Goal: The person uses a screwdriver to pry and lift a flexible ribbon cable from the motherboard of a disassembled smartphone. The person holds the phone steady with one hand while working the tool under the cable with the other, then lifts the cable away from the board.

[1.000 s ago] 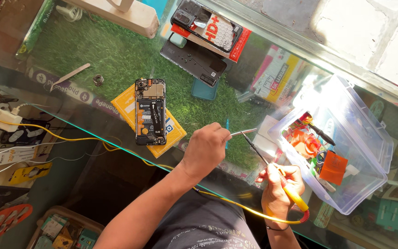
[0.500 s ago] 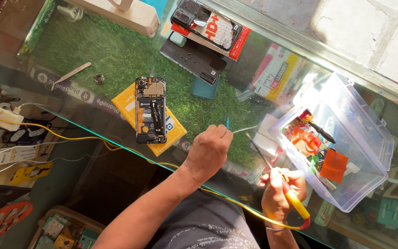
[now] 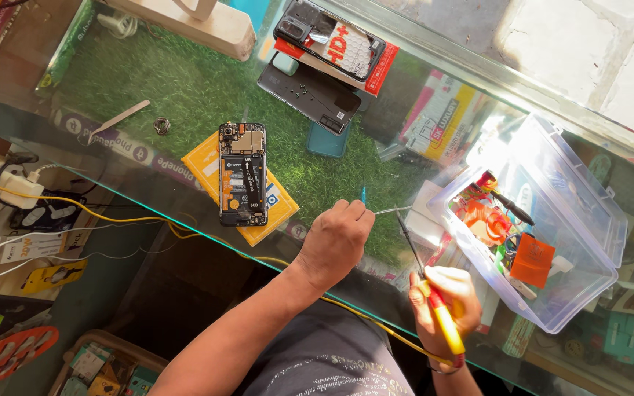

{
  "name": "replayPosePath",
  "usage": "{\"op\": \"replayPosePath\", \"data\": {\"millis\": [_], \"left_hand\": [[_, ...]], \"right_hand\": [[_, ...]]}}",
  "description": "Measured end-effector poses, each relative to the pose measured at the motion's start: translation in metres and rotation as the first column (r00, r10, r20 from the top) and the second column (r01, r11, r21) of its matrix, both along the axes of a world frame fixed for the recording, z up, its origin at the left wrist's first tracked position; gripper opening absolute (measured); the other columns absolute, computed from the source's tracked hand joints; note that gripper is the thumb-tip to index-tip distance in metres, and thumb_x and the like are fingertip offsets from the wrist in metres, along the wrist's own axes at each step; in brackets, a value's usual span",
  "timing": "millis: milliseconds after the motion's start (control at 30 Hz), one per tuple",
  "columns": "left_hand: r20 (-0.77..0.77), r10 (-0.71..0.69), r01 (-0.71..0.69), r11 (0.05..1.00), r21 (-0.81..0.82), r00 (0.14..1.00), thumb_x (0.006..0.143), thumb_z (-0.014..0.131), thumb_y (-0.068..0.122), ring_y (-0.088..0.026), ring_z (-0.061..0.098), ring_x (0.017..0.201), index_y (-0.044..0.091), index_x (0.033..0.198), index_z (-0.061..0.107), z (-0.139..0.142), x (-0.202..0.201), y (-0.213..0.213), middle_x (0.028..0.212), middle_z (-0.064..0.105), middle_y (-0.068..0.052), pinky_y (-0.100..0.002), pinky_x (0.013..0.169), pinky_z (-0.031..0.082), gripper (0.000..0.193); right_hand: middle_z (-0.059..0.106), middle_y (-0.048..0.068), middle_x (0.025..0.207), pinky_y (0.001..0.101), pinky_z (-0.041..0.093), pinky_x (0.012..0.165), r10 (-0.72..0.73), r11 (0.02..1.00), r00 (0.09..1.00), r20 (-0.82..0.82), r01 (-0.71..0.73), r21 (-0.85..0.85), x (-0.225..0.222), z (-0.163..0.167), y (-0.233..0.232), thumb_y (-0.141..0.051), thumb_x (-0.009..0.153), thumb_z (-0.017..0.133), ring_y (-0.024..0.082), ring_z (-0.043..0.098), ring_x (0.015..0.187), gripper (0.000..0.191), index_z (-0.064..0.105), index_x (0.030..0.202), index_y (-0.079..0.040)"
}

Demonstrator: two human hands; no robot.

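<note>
At nine o'clock, the opened phone lies on its yellow card. Your left hand is fisted around thin tweezers at centre. At five o'clock your right hand grips the yellow-handled soldering iron, beside the clear plastic box.

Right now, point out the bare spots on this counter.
Bare green mat between the white block, the metal ring and the opened phone. Crowded: the plastic box and around the left hand and right hand.
</note>
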State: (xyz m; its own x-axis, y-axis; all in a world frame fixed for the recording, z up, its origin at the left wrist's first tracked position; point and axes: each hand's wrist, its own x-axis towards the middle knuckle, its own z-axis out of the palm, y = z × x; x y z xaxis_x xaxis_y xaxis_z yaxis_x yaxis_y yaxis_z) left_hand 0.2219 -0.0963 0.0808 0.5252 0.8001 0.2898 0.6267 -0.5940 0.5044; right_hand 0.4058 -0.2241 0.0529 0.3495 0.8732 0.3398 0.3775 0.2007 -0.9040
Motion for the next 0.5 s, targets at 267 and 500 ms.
{"op": "replayPosePath", "data": {"millis": [267,500], "left_hand": [[0.002,0.023,-0.023,1.0,-0.007,1.0,0.077,0.062,-0.001,-0.029,0.061,0.083,0.006,0.082,0.06,0.0,0.001,0.0,0.086,0.06,-0.01,-0.04,0.072,0.054,0.009],[-0.006,0.005,-0.005,1.0,-0.007,1.0,0.078,0.062,-0.001,-0.029,0.061,0.083,0.005,0.081,0.06,0.002,-0.001,-0.004,0.085,0.059,-0.01,-0.039,0.072,0.054,0.007]], "right_hand": [[0.067,0.011,0.106,0.0374,0.056,0.078,0.344,0.936,0.771,0.537,-0.325,-0.133,0.016,0.051,0.004,0.0,0.063,0.078,0.03,0.068,0.094,0.044,0.076,0.106,-0.008],[0.067,0.016,0.106,0.0398,0.057,0.079,0.404,0.91,0.721,0.563,-0.38,-0.166,0.019,0.059,0.015,0.001,0.065,0.077,0.035,0.068,0.093,0.044,0.074,0.108,-0.004]]}}
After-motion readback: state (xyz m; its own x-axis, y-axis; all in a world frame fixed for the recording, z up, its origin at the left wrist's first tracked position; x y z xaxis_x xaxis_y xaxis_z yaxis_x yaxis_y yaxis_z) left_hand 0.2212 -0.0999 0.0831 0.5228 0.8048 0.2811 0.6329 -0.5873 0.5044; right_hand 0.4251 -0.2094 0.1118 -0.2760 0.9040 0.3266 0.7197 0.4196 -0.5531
